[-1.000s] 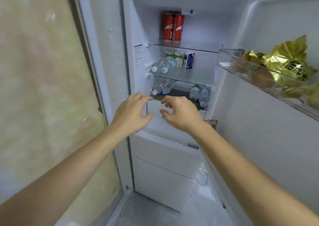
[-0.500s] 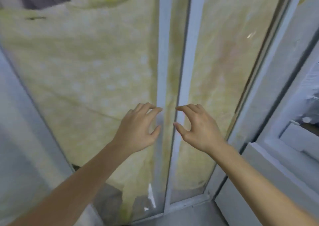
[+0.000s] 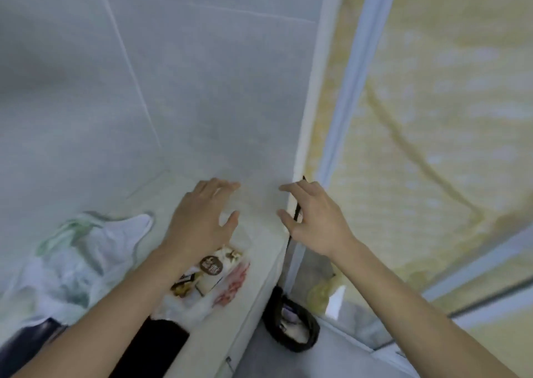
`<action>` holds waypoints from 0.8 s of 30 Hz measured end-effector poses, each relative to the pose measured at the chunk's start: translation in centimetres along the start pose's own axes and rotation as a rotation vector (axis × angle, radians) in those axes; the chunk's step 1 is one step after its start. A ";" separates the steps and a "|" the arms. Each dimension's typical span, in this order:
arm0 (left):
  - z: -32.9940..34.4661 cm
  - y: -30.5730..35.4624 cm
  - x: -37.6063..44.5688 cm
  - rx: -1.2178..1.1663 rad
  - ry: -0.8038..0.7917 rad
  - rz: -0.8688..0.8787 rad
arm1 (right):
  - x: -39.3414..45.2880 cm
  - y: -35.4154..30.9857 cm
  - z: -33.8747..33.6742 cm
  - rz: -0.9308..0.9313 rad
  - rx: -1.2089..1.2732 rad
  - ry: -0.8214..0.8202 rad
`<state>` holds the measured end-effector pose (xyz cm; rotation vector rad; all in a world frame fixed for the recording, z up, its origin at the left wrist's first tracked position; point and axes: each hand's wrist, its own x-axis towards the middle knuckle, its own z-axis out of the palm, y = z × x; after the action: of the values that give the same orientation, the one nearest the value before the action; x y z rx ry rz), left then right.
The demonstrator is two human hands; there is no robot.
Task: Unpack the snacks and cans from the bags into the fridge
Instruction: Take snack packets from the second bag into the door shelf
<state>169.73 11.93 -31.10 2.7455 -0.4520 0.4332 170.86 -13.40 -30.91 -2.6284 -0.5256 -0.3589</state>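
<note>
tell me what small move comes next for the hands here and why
Probably lower the left hand onto the snack packet just beneath it in the plastic bag on the counter and grip it. Both it and the right hand are open and empty.

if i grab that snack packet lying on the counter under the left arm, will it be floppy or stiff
Probably floppy: the snack packet looks like a thin, flat printed pouch lying limp on the counter. Likely light for its size, since it shows little bulge. It may slide or crinkle, as it rests on loose plastic bag film. Neither the left hand nor the right hand holds anything.
</note>
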 end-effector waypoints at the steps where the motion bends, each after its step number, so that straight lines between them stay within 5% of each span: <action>1: 0.6 -2.0 -1.4 0.000 -0.004 -0.054 | 1.0 -0.7 2.6 -0.031 0.039 -0.048; 15: 20.5 -10.9 -12.7 -0.048 -0.285 -0.724 | 4.1 3.5 31.3 -0.379 0.097 -0.809; 19: 23.9 -12.6 -14.1 0.018 -0.306 -0.737 | 3.4 3.7 35.3 -0.608 0.042 -0.764; 24: 25.1 -13.5 -12.7 0.123 -0.285 -0.819 | 2.9 3.2 36.9 -0.655 0.012 -0.656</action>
<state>169.08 18.25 -61.66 2.8067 0.6540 -0.1462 180.81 1.80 -63.32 -2.4511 -1.5944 0.3459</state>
